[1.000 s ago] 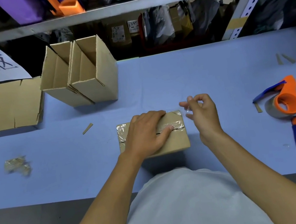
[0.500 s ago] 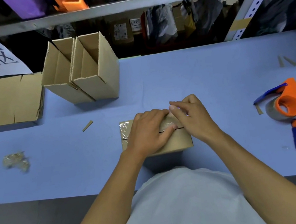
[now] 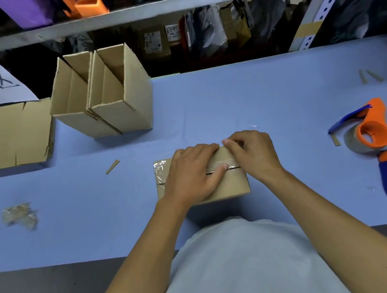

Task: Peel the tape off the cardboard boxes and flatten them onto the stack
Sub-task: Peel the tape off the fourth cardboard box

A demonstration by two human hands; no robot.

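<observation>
While left hand (image 3: 192, 171) lies flat, fingers straight, pinning the box (image 3: 228, 183) at the near table (image 3: 267, 89) edge, right hand (image 3: 252, 154) curls to pinch the tape (image 3: 220, 163) by the seam; advise peeling low and slowly to spare the cardboard.

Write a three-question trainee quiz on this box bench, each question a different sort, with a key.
1. True or false: the two open boxes standing at the back are already flattened.
2. Multiple choice: the left hand is A) lifting a tape dispenser, B) pressing flat on the taped box, C) resting on the flattened stack.
3. Fill in: the right hand works with curled fingers at the box's ____ edge, where the clear tape ends.

Key
1. False; they stand upright and open.
2. B.
3. Right.
</observation>
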